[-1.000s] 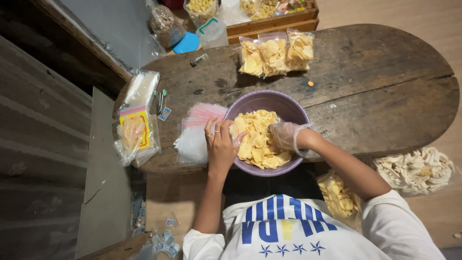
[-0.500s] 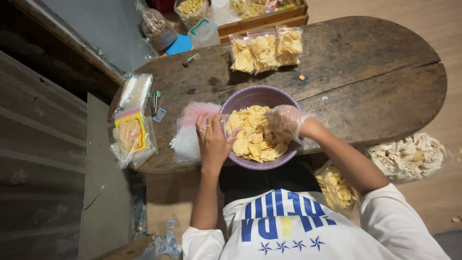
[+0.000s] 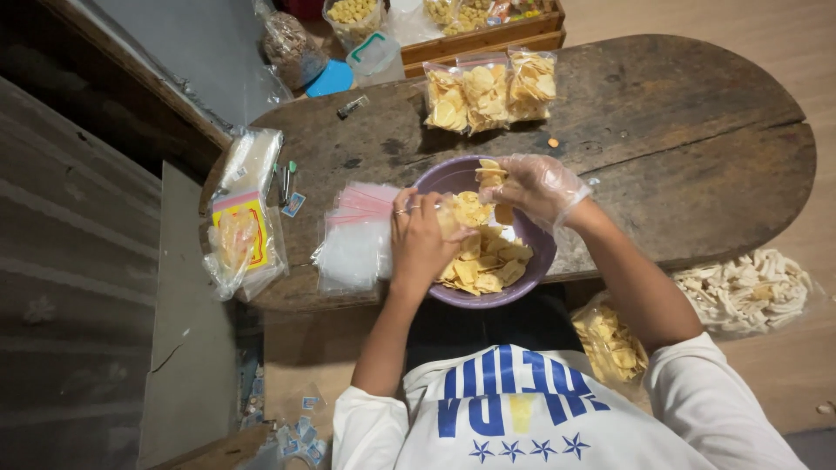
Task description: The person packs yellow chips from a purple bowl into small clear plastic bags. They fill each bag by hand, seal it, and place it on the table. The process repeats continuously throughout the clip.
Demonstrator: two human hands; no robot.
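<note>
While the dark wooden table (image 3: pixel 697 148) carries everything, a purple bowl (image 3: pixel 440 178) of yellow chips (image 3: pixel 483 261) sits at its near edge. The right hand (image 3: pixel 535 187), in a clear glove, pinches a few chips above the bowl's far side. The left hand (image 3: pixel 422 239), bare, curls onto chips at the bowl's left rim. Empty clear bags (image 3: pixel 357 244) lie just left.

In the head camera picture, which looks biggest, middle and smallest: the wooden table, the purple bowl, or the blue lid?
1. wooden table, by far the largest.
2. purple bowl, middle.
3. blue lid, smallest, though it lies farther from the camera.
</note>
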